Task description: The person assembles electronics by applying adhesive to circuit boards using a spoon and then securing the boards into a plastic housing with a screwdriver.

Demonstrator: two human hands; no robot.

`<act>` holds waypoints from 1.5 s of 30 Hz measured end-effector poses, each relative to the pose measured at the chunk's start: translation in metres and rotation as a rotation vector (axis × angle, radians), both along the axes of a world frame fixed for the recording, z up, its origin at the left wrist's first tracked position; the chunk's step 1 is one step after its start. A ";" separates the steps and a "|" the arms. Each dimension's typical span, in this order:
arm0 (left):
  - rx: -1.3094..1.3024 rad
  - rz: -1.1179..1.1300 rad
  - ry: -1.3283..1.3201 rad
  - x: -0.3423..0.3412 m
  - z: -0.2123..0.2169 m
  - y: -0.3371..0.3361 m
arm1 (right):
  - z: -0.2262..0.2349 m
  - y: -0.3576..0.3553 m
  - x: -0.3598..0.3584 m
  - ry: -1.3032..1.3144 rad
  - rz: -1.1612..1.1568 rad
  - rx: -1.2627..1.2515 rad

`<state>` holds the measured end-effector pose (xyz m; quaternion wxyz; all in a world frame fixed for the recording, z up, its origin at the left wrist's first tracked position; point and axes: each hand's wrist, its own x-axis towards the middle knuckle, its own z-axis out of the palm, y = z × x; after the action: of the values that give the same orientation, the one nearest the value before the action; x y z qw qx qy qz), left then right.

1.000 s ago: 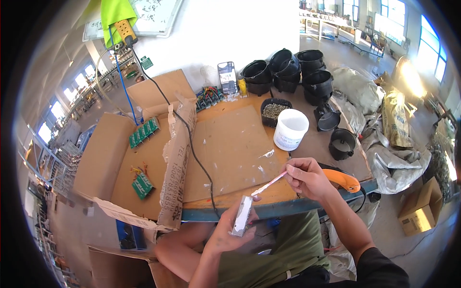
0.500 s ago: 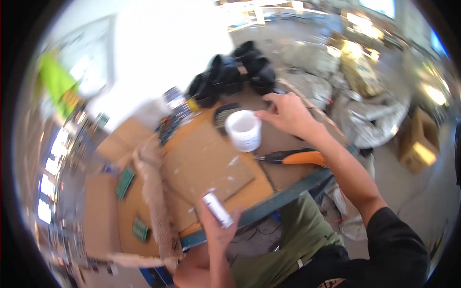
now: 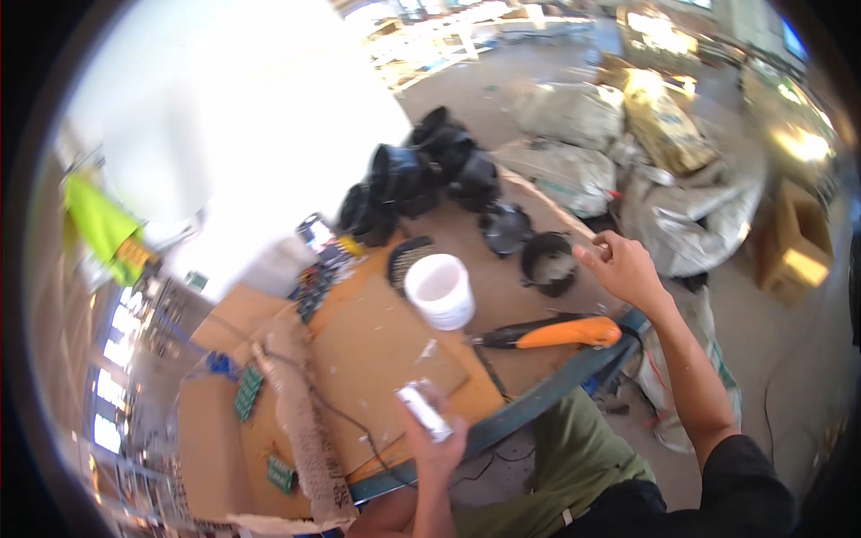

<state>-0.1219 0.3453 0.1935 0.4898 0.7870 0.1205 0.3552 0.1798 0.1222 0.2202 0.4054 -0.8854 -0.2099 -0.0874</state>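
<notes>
My left hand [image 3: 437, 441] is raised over the table's near edge and grips a small white tube [image 3: 423, 411]. My right hand [image 3: 622, 266] is stretched out to the right, fingers loosely curled, just beside a low black pot [image 3: 548, 261] at the table's right edge. The blur hides whether anything thin is pinched in those fingers. A white plastic cup [image 3: 439, 289] stands on the brown cardboard sheet [image 3: 377, 359] between the two hands. An orange-handled tool [image 3: 560, 334] lies near the front edge, below my right forearm.
Stacked black pots [image 3: 421, 170] crowd the table's far side. Green circuit boards [image 3: 248, 392] lie on cardboard at the left, crossed by a black cable [image 3: 336, 412]. Filled sacks [image 3: 574, 170] and a cardboard box [image 3: 798, 238] sit on the floor to the right.
My right hand left the tube, swung right past the white cup and now hovers by the black pot. The left hand kept the tube and rose slightly. The view tilted.
</notes>
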 end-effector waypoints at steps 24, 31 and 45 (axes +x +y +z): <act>-0.583 0.157 -0.220 -0.143 0.009 0.001 | 0.066 0.004 -0.023 -0.917 0.713 -0.657; -0.604 0.198 -0.295 -0.162 -0.011 -0.004 | 0.053 0.021 -0.015 -0.627 0.258 -0.238; -0.668 0.075 -0.140 -0.160 0.017 -0.037 | -0.007 0.098 -0.163 1.590 0.430 0.868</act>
<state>-0.2818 0.3082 0.2108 0.7143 0.5516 0.2251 0.3671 0.0164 0.2200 0.2130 0.7331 -0.3981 0.0212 0.5510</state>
